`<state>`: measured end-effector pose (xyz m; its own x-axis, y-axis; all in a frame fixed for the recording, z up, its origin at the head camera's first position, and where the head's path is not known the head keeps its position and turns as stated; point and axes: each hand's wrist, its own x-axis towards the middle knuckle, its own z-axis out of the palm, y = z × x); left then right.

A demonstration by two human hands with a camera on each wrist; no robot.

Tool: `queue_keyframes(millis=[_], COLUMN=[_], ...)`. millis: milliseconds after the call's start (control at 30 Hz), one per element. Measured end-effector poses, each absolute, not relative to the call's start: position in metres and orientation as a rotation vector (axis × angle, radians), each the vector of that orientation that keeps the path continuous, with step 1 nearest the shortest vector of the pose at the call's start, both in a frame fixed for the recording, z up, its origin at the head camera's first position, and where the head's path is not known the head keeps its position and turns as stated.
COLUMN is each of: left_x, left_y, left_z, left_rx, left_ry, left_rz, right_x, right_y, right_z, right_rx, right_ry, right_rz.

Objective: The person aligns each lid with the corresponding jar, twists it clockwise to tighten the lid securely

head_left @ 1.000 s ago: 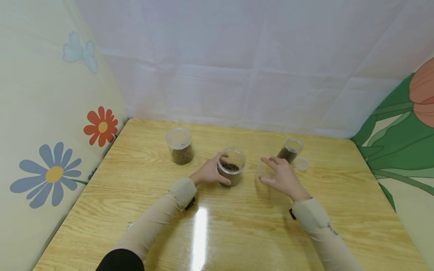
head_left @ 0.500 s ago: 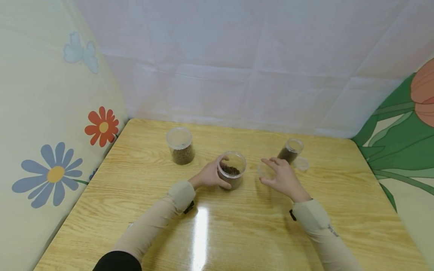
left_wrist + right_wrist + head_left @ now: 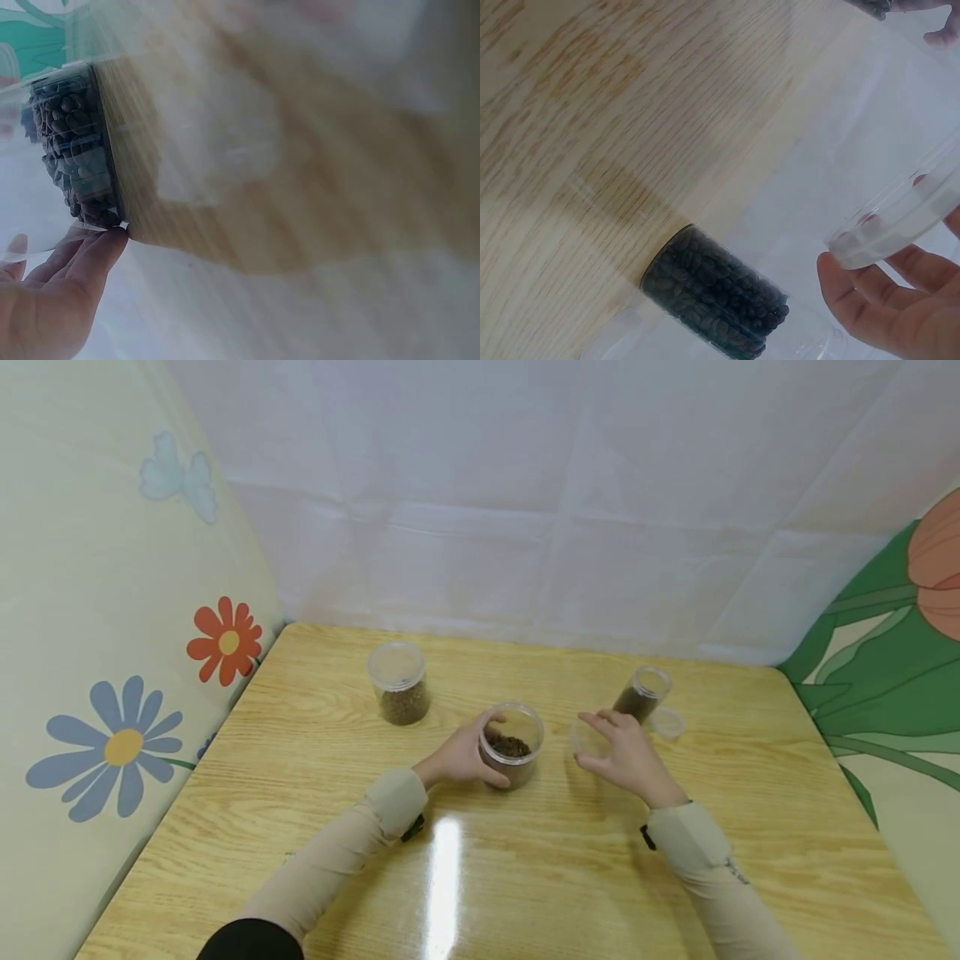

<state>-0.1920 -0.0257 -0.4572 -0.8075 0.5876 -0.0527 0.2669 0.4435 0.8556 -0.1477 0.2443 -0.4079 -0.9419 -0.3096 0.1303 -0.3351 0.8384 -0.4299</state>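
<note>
My left hand (image 3: 465,755) grips the side of a wide, clear, uncovered jar (image 3: 522,772) near the table's middle. Dark beans (image 3: 73,142) fill its lower part. To the right, my right hand (image 3: 628,757) holds a clear round lid (image 3: 900,221) by its edge, above the table; in the head view that lid is faint. Just behind this hand stands a narrow clear jar (image 3: 642,695), about half filled with dark beans (image 3: 709,289) and partly hidden by the fingers.
A second wide jar (image 3: 402,689), holding brown bits under what looks like a lid, stands at the back left. A small clear lid (image 3: 667,722) lies beside the narrow jar. A white cloth (image 3: 480,527) hangs behind the wooden table (image 3: 570,885).
My left hand has brought the wide jar slightly nearer to me, down in the head view. My right hand and the lid it holds stay almost in place.
</note>
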Motion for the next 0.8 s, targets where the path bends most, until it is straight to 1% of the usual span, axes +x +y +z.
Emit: queue_keyframes(millis=[800], left_x=[-0.171], left_y=[-0.031], left_z=[-0.456], left_rx=[0.775], left_ry=[2.360], left_rz=[1.284], right_x=[-0.147], right_y=[0.244], right_z=[-0.409], right_rx=[0.516], right_ry=[-2.958], right_rz=[0.704])
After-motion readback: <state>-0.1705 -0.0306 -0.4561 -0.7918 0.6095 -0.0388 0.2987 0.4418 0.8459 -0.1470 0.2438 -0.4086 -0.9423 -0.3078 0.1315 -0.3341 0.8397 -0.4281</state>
